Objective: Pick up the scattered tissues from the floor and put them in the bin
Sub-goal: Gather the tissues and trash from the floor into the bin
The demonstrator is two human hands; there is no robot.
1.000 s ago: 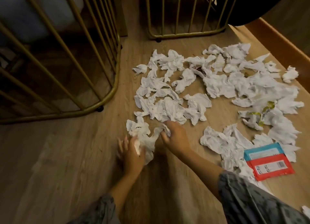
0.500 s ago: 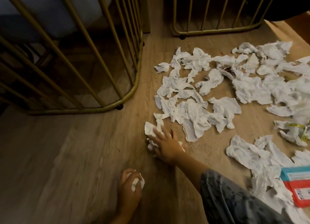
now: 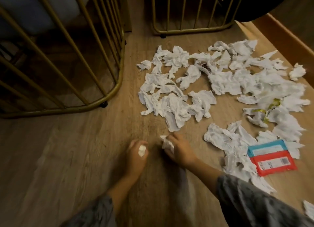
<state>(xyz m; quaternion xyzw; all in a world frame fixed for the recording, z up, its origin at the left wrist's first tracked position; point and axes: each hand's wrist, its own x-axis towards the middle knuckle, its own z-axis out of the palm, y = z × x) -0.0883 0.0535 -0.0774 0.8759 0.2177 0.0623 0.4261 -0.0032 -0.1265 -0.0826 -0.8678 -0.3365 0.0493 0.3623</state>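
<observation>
Several crumpled white tissues (image 3: 220,84) lie scattered over the wooden floor (image 3: 76,150) in the middle and right of the view. My left hand (image 3: 136,156) is closed around a small balled tissue (image 3: 141,150) just above the floor. To its right, my right hand (image 3: 180,150) grips another crumpled tissue (image 3: 167,142) at the near edge of the pile. The two hands are a short gap apart. No bin is in view.
A gold metal barred frame (image 3: 95,101) curves along the left, and a second one (image 3: 186,28) stands at the top. A red and blue packet (image 3: 271,158) lies on tissues at right. A wooden edge (image 3: 285,38) borders the far right. A yellow-printed wrapper (image 3: 270,107) sits among the tissues.
My right hand has lifted off the floor with a tissue gathered in it and drawn back toward me. My left hand, still holding its balled tissue, has moved up beside it.
</observation>
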